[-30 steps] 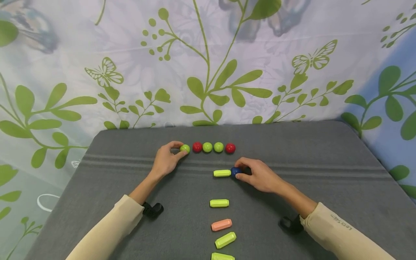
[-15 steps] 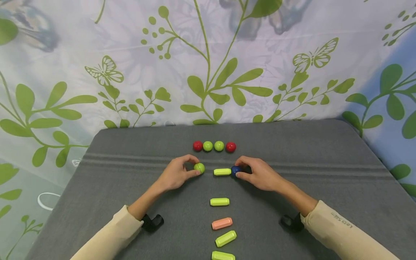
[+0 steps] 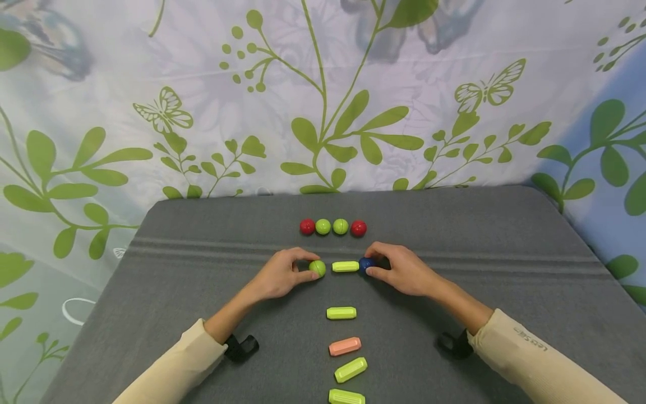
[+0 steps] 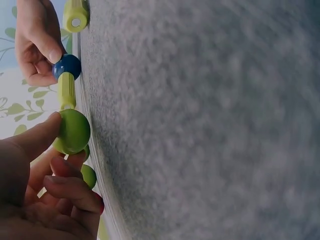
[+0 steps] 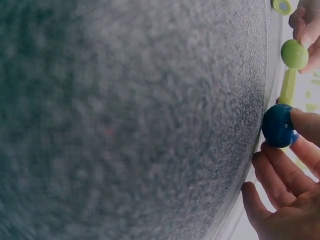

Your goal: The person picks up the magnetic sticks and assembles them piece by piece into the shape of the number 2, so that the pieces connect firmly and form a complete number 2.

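Between thumb and fingers my left hand [image 3: 280, 274] pinches a green ball [image 3: 317, 269]. A short gap separates that ball from the left end of a yellow-green ribbed rod [image 3: 345, 266] in the head view. The rod's right end meets a dark blue ball [image 3: 366, 265], which my right hand [image 3: 406, 270] pinches. In the left wrist view the blue ball [image 4: 67, 66], the rod [image 4: 66, 91] and the green ball [image 4: 74, 131] stand in one line. The right wrist view shows the blue ball [image 5: 278, 125] close, held by thumb and fingertips.
Behind the hands lies a row: a red ball [image 3: 307, 226], two green balls [image 3: 323, 226], and another red ball [image 3: 359, 228]. Nearer lie a yellow-green rod [image 3: 341, 313], an orange rod [image 3: 345, 346] and more yellow-green rods [image 3: 350, 370] on the grey cloth [image 3: 202, 224].
My left hand has taken the green ball from the left end of the back row and brought it nearer and rightward, close to the rod. My right hand has stayed on the blue ball.
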{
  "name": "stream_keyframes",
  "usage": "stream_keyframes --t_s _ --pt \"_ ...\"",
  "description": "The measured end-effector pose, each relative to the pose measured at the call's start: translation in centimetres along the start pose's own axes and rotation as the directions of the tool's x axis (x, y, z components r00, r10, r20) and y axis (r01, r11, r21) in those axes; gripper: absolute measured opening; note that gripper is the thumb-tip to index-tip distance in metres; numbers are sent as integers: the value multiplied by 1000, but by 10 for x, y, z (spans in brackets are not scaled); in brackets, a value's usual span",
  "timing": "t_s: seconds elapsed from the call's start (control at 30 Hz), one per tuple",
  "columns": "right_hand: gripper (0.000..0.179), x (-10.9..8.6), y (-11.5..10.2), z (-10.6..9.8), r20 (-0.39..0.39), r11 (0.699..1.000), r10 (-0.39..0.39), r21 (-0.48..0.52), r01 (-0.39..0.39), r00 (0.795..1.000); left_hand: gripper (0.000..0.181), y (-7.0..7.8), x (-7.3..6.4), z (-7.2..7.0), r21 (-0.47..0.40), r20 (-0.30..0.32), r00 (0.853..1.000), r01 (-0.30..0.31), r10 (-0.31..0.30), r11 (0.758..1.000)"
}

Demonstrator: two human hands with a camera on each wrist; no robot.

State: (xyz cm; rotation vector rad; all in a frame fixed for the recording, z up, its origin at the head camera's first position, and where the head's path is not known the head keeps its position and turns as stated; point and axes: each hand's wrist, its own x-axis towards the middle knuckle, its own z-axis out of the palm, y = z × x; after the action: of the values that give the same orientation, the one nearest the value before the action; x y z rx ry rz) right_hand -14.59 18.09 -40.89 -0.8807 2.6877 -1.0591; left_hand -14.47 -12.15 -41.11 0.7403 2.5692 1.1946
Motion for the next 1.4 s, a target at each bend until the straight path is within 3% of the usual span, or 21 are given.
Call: stream_keyframes --t_s 0.87,1.4 --pt "19 0 1 2 -10 1000 4 3 -4 1000 35 0 8 7 -35 39 999 23 -22 999" --pt "20 0 2 2 -6 1000 -1 21 1 1000 35 5 7 7 -9 11 998 56 -56 998"
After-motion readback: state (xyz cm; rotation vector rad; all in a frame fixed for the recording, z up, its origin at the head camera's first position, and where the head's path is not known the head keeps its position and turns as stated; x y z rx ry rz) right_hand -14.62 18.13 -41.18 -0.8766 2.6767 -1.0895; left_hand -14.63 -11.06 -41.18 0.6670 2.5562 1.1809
